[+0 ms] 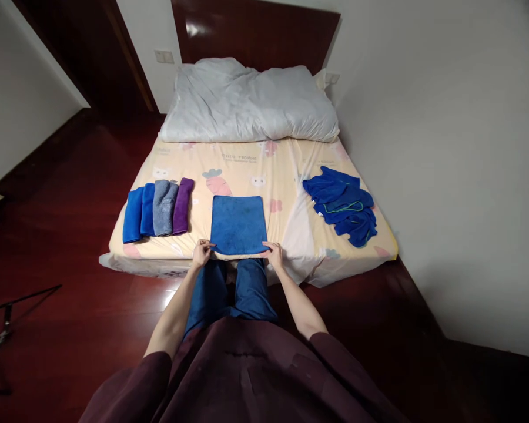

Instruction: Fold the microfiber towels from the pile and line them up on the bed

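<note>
A blue towel point(238, 223) lies flat as a near square at the front edge of the bed. My left hand point(201, 252) pinches its near left corner, and my right hand point(273, 255) pinches the near right corner. To the left, side by side, lie folded towels: two blue ones point(133, 215), a grey one point(164, 207) and a purple one point(183, 205). A loose heap of blue towels point(341, 202), some with green edging, rests on the right part of the bed.
The bed point(282, 170) has a yellow patterned cover. A bunched white quilt point(255, 106) lies against the dark headboard point(260, 32). A wall point(445, 147) runs close along the right side. On the floor at left stands a black metal stand point(6, 320).
</note>
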A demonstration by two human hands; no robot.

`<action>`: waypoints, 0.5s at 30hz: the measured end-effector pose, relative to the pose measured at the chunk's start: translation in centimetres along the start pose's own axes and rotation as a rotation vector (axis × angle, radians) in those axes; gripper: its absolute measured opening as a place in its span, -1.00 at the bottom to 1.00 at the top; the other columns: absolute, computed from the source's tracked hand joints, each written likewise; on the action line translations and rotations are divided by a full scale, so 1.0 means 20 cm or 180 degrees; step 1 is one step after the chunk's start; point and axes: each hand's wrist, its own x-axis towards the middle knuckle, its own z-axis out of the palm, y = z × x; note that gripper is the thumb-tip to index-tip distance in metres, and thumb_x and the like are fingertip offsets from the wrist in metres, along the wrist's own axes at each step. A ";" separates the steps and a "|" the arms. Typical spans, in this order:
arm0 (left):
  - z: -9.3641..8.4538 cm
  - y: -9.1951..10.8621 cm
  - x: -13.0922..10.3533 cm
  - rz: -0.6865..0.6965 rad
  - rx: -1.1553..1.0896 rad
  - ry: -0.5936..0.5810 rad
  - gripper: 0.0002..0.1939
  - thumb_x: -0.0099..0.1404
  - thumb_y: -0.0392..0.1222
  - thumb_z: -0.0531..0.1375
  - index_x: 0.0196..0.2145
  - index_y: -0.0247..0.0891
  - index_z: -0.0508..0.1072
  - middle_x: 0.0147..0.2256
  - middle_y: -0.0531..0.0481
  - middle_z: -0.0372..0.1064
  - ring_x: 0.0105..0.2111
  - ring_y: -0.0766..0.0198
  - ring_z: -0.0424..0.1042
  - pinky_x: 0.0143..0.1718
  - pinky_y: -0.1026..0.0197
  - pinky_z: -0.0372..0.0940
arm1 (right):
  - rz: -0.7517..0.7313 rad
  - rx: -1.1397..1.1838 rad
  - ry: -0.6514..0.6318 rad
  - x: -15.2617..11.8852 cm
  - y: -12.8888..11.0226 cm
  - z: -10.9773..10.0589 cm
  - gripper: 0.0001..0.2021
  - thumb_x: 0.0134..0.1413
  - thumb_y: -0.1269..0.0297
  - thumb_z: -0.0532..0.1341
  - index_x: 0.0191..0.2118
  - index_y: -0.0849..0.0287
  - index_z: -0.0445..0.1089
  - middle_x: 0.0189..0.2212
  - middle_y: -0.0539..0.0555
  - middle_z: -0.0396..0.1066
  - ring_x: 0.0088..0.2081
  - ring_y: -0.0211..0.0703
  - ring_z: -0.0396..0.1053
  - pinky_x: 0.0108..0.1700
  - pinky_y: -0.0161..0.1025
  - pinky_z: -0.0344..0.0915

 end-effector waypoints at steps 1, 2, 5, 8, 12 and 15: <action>0.00 -0.01 0.00 -0.0002 -0.0018 0.0032 -0.74 0.13 -0.27 0.16 -0.31 -0.23 0.65 -0.15 -0.18 0.40 -0.14 0.05 0.48 0.01 -0.06 0.43 | 0.0069 0.0070 0.0016 0.00 0.00 0.00 -0.54 -0.13 0.55 0.08 -0.18 0.13 0.63 -0.12 0.13 0.61 0.00 -0.02 0.49 0.19 -0.03 0.37; 0.00 -0.02 0.00 -0.0001 -0.0037 0.0054 -0.75 0.14 -0.25 0.16 -0.31 -0.23 0.65 -0.11 -0.19 0.42 -0.09 0.03 0.49 0.05 -0.08 0.42 | 0.0158 0.0190 0.0009 0.00 -0.01 0.00 -0.55 -0.14 0.54 0.08 -0.19 0.14 0.63 -0.13 0.13 0.61 0.00 -0.02 0.49 0.21 -0.03 0.35; -0.01 -0.05 -0.01 0.0046 -0.0086 0.0038 -0.76 0.18 -0.21 0.17 -0.29 -0.23 0.64 0.00 -0.21 0.46 0.02 -0.01 0.48 0.16 -0.13 0.37 | 0.0525 0.0693 -0.0094 0.00 -0.02 0.00 -0.56 -0.18 0.52 0.10 -0.19 0.16 0.62 -0.11 0.12 0.60 -0.02 -0.03 0.51 0.19 -0.03 0.39; -0.02 -0.07 0.00 0.0115 -0.0251 -0.0083 -0.75 0.19 -0.19 0.17 -0.27 -0.22 0.65 0.09 -0.20 0.46 0.14 -0.04 0.44 0.25 -0.17 0.29 | 0.0810 0.1009 -0.0211 0.02 -0.03 0.01 -0.55 -0.21 0.49 0.11 -0.17 0.19 0.61 -0.22 0.10 0.60 -0.21 -0.08 0.56 -0.01 -0.07 0.53; -0.01 -0.09 0.05 0.0169 -0.0453 -0.0390 -0.73 0.18 -0.11 0.20 -0.25 -0.22 0.66 0.10 -0.21 0.49 0.15 -0.07 0.44 0.26 -0.20 0.29 | 0.1009 0.1211 -0.0358 0.06 -0.03 0.02 -0.56 -0.22 0.48 0.12 -0.18 0.24 0.62 -0.43 0.03 0.56 -0.44 -0.15 0.52 -0.27 -0.14 0.58; -0.02 -0.10 0.07 0.0164 -0.0419 -0.0403 -0.70 0.20 -0.02 0.22 -0.24 -0.23 0.65 0.07 -0.22 0.51 0.08 -0.05 0.50 0.18 -0.15 0.37 | 0.1053 0.1264 -0.0351 0.08 -0.03 0.01 -0.59 -0.24 0.49 0.13 -0.24 0.22 0.62 -0.36 0.08 0.60 -0.38 -0.12 0.54 -0.22 -0.14 0.56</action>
